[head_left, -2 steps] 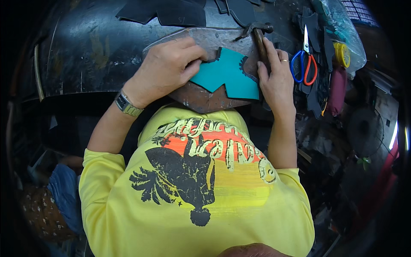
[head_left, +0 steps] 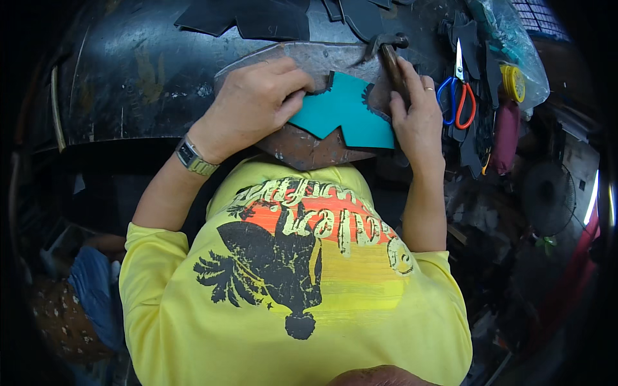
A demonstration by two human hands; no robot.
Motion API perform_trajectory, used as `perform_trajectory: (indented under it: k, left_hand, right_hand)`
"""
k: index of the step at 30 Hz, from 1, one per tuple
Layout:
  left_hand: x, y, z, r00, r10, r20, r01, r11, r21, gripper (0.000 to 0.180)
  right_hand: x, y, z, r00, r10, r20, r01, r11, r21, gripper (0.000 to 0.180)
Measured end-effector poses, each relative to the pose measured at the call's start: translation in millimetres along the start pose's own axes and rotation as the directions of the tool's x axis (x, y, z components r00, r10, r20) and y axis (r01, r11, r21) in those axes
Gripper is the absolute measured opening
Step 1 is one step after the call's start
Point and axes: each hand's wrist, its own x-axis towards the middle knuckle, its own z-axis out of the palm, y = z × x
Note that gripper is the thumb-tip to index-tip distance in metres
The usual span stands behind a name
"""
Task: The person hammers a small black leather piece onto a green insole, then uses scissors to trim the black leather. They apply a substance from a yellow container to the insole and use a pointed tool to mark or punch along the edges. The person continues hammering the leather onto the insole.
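A teal, notched shoe-upper piece [head_left: 347, 112] with dark, snipped curved edges lies on a worn, rounded work block [head_left: 299, 145] in front of me. My left hand [head_left: 261, 93] is closed in a pinch on the left end of this piece, and its fingers hide that end. At the block's right side, my right hand [head_left: 417, 106] is wrapped round the wooden handle of a hammer [head_left: 391, 61]. The hammer's dark metal head points away from me and rests at the block's far edge. My right thumb is close to the right edge of the teal piece.
Scissors [head_left: 458, 96] with one blue and one red handle lie to the right on dark cut pieces [head_left: 473, 145]. Beyond them are a yellow tape roll [head_left: 513, 82], a maroon roll [head_left: 508, 138] and a clear plastic bag [head_left: 515, 38]. Black sheet pieces [head_left: 251, 19] lie on the far tabletop.
The teal piece has shifted slightly to the right, with my left hand moving along with it. The hammer and my right hand have moved only a very little.
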Motion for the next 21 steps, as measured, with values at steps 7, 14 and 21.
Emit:
perform_trajectory:
  k: [7, 14, 21]
  left_hand:
    - [3, 2, 9, 0.995, -0.046, -0.093, 0.045, 0.999, -0.016, 0.014]
    - [9, 1, 8, 0.990, -0.125, -0.064, 0.125, 0.992, 0.005, 0.010]
    - [9, 1, 8, 0.988, -0.124, -0.087, 0.126, 0.992, 0.019, 0.009]
  right_hand:
    - [-1, -8, -42, 0.987, 0.060, -0.151, 0.001, 0.928, 0.373, 0.040]
    - [-41, -36, -29, 0.990, -0.082, 0.112, 0.015, 0.868, 0.497, 0.047]
    - [-44, -52, -27, 0.997, -0.056, 0.044, 0.023, 0.844, 0.535, 0.033]
